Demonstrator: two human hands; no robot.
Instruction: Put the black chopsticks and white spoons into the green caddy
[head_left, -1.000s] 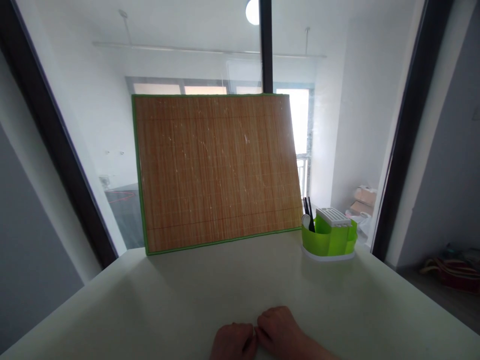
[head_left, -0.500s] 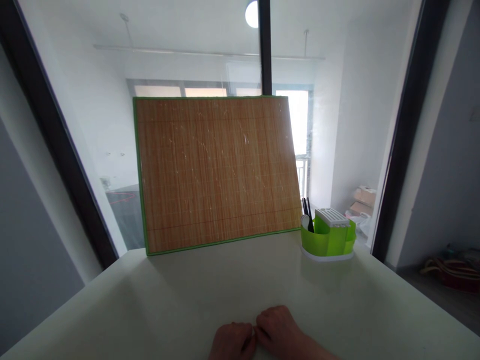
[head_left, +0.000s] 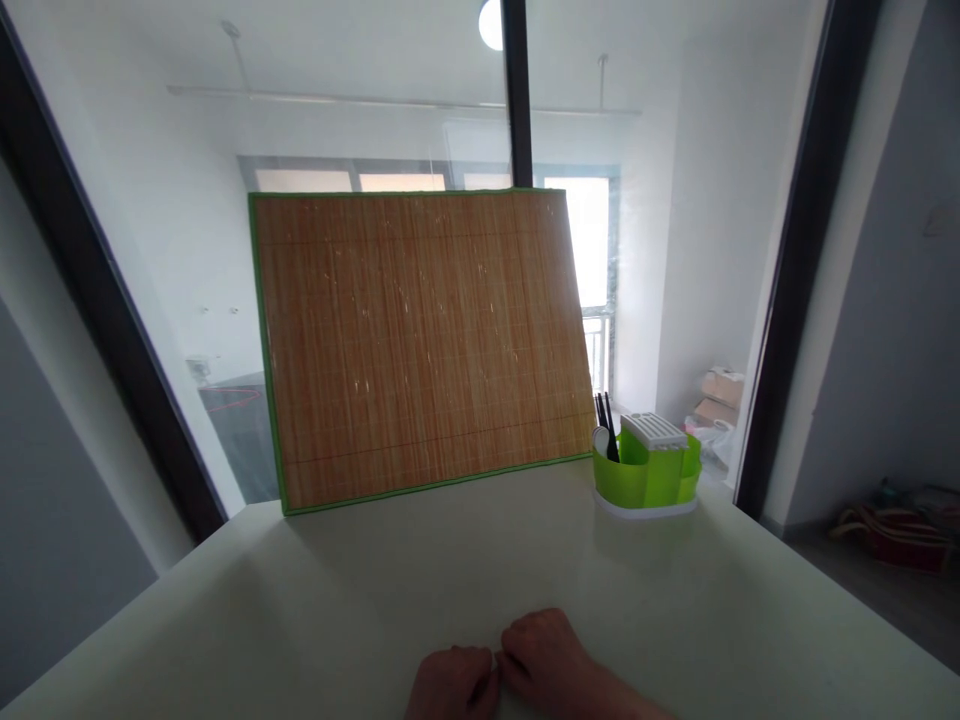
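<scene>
Low in the view, my left hand is closed, knuckles up, at the near part of the white table. Beside it, my right hand is also closed, slightly farther forward. The two hands meet or nearly meet at the thumb side. Their curled fingers hide whatever may be inside. A green caddy with a white base and a slotted grey-white top stands at the back right. Dark handles and a round white piece stick up from its left compartment.
A brown bamboo mat with green edging leans upright at the table's back, against a glass pane with a dark frame bar. Past the glass are cardboard boxes. A red bag lies on the floor at the right.
The whole scene has shifted slightly left in view, as the camera turned a little to the right. Both hands keep the same closed pose together.
</scene>
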